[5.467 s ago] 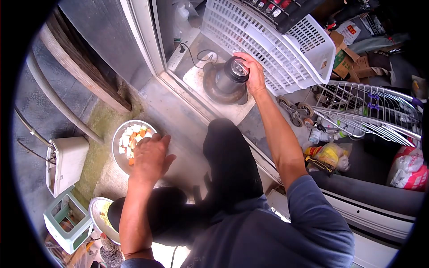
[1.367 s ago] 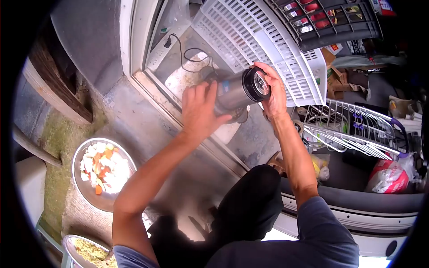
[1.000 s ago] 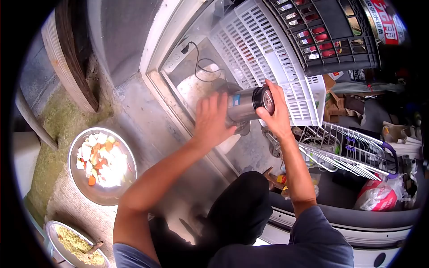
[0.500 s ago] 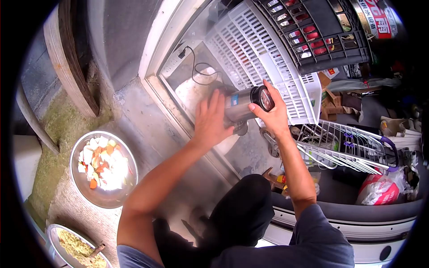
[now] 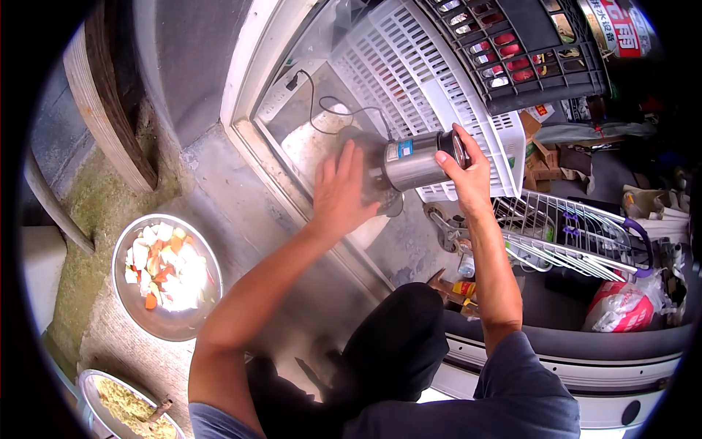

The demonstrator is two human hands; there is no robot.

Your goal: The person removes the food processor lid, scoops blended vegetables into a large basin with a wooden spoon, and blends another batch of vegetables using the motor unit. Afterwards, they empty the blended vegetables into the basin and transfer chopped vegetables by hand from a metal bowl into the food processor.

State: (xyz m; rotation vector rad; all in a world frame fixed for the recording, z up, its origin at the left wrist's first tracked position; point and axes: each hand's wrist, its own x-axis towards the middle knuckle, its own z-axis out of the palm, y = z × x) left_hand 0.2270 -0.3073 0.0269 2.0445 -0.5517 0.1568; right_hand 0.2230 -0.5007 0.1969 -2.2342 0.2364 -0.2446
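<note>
A metal cylinder [image 5: 415, 162] with a black rim and a blue label lies tilted on its side at the centre. My right hand [image 5: 469, 170] grips its black-rimmed end, thumb on one side and fingers on the other. At the other end is a dark round part [image 5: 373, 172], translucent in places, and my left hand [image 5: 342, 192] is against it with fingers partly spread; its grip is partly hidden. A black cord [image 5: 313, 102] runs from a power strip [image 5: 281, 95] to the cylinder. To the left stands a metal bowl [image 5: 172, 328] of white and orange chunks [image 5: 162, 265].
Behind the cylinder leans a white plastic basket [image 5: 431, 95], with a black crate [image 5: 541, 55] above. A folded metal cart [image 5: 578, 234] is at the right. A second bowl [image 5: 89, 388] holds yellowish mash at the lower left. A door track [image 5: 292, 205] crosses the floor.
Since the earliest frame, the cylinder has gone from upright to tilted sideways, and my left hand has moved from the bowl to it. Just now the cylinder and my right hand shifted right, away from my left hand.
</note>
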